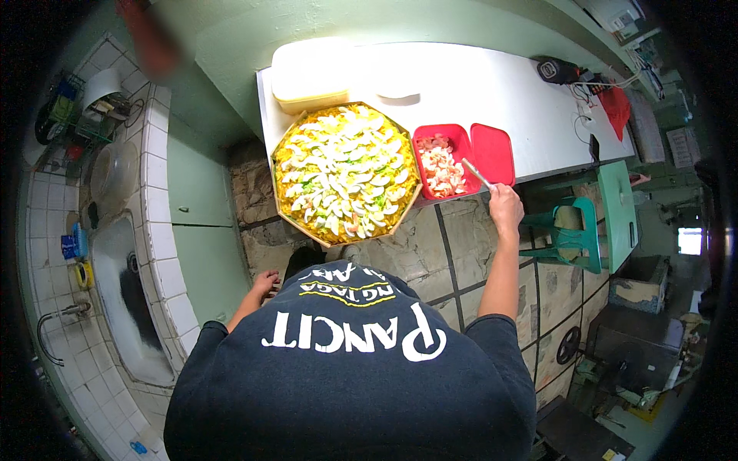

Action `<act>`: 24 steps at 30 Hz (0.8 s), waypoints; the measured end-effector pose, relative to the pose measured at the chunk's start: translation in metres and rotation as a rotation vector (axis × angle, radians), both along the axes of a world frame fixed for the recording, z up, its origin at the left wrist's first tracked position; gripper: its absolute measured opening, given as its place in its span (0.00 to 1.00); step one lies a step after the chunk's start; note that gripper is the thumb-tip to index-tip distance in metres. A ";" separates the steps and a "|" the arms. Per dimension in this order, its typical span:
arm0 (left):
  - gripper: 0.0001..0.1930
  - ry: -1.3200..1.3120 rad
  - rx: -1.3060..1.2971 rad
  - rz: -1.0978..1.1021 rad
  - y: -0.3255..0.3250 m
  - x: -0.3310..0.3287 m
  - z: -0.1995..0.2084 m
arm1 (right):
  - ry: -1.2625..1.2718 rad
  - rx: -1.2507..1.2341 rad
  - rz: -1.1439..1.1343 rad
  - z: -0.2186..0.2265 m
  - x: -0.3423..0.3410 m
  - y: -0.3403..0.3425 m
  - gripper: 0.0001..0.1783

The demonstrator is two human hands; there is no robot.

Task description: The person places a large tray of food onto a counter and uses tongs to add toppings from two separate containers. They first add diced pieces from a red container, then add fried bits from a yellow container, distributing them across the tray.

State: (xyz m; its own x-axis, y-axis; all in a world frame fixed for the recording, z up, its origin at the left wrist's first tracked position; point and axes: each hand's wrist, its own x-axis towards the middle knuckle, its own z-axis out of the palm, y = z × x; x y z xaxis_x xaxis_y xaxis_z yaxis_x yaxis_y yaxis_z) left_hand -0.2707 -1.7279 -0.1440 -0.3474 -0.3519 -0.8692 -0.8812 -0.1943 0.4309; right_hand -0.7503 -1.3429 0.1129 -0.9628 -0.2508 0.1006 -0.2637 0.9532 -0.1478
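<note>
My right hand (505, 205) reaches up to the table's front edge and grips a slim metal utensil (477, 174), whose tip points into a red square container (440, 160) of pinkish shrimp pieces. Its red lid (493, 152) lies just to the right. Left of the container sits a large octagonal tray (345, 174) of yellow noodles covered with several sliced egg pieces and green bits. My left hand (264, 283) hangs low by my side, fingers curled, holding nothing that I can see.
A white table (492, 92) carries a pale yellow lidded box (311, 75) behind the tray, and a black device with cables (558, 71) at the far right. A tiled counter with a sink (123, 284) runs along the left. A green plastic stool (570, 230) stands on the right.
</note>
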 end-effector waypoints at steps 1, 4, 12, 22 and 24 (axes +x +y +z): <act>0.17 0.001 0.002 -0.009 0.000 -0.001 0.000 | 0.006 0.026 0.000 0.000 0.002 -0.001 0.14; 0.17 0.018 0.014 0.002 -0.003 0.002 -0.005 | -0.004 0.070 0.004 0.000 0.004 -0.005 0.16; 0.20 -0.007 -0.022 -0.051 0.006 -0.019 0.023 | -0.187 -0.013 -0.103 -0.010 0.005 -0.017 0.20; 0.18 0.011 0.003 0.041 0.004 0.001 0.007 | 0.086 -0.470 0.321 0.016 0.040 -0.083 0.11; 0.18 0.017 0.003 0.057 0.004 0.004 -0.002 | 0.021 -0.489 0.432 -0.007 0.046 -0.122 0.11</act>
